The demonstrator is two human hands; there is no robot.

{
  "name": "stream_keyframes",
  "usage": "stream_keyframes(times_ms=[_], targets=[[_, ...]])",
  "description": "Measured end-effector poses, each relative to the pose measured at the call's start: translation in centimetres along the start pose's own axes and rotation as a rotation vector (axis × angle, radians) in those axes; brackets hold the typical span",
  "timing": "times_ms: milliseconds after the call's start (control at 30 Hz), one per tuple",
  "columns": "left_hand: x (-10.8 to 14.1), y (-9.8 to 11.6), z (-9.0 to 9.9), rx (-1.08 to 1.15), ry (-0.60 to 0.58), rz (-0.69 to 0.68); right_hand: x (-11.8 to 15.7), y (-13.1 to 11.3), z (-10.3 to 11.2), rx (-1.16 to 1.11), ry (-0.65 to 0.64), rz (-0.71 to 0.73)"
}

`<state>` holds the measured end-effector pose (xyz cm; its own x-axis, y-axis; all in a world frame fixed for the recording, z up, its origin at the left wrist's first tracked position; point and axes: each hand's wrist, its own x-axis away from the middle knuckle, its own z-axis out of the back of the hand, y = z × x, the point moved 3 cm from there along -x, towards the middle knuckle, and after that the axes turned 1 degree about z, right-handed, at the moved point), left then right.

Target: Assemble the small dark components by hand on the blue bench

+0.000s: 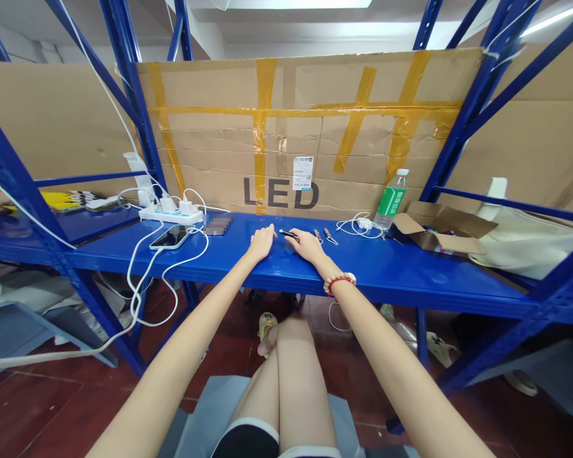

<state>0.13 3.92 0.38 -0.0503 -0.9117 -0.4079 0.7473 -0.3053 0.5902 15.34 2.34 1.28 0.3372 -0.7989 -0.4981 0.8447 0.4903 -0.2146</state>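
My right hand (308, 245) rests on the blue tabletop (382, 267), its fingers closed around a slim black pen-like object (290, 235) with a silvery tip pointing left. What exactly this object is, I cannot make out. Just left of it, my left hand (262, 243) lies on the table with loosely stretched fingers and holds nothing visible. To the right of my right hand lie two small dark-and-silver metal pieces; the outer piece (331, 236) has a wire-like loop, and the nearer piece (318, 236) is partly behind my hand.
At left, a white power strip (170, 215) with chargers and cables stands behind a phone (170, 236). On the right are a coiled white cable (360, 224), a green-labelled bottle (391, 200) and an open cardboard box (442, 228). A cardboard sheet (205, 146) closes the back between blue posts.
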Motion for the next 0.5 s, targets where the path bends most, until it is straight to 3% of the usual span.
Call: stream_keyframes(times_ms=[500], targets=[[-0.31, -0.26, -0.02, -0.019, -0.012, -0.011, -0.12, -0.14, -0.12, 0.031, -0.015, 0.024]])
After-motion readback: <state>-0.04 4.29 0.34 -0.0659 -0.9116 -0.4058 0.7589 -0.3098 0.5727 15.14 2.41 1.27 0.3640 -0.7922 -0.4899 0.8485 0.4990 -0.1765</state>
